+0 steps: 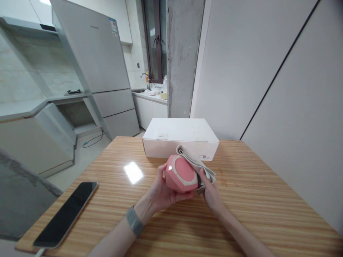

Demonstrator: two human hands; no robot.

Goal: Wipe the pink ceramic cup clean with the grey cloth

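My left hand (160,192) grips a pink faceted cup (180,175) from below and the left, holding it tipped so its hexagonal base with a pale ring faces me. My right hand (210,191) presses a folded grey-white cloth (197,162) against the cup's right side. Both hands hover just above the wooden table (254,200), near its middle. A grey band sits on my left wrist.
A closed white cardboard box (180,137) lies on the table right behind the cup. A black phone (66,212) rests near the table's left front edge. A wall runs along the right side; a fridge (104,67) and sink counter stand beyond.
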